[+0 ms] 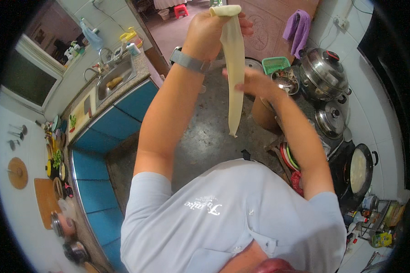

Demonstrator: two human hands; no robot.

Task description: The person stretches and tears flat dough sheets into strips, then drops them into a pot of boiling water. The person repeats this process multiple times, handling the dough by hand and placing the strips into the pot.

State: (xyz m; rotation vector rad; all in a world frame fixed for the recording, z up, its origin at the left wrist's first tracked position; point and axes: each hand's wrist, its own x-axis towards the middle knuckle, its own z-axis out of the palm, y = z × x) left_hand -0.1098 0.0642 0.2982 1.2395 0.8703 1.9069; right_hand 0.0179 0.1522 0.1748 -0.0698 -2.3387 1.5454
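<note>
A long, pale strip of dough (234,50) hangs down in front of me, its upper end folded over the fingers of my left hand (206,34). That hand is raised high at the top of the view and closed on the dough; a grey-strapped watch (189,60) circles its wrist. The strip's narrow lower end dangles free above the floor. Halfway down, my right hand (257,85) is at the strip, with fingertips showing on its left side. Motion blurs this hand, and the strip partly covers it, so its grip cannot be made out.
On the right, a large steamer pot (325,70), a lidded pan (330,119) and a black pan (361,169) with pale food line the counter. A green basket (275,64) stands behind. To the left are a steel sink (118,84) and blue cabinets (94,169).
</note>
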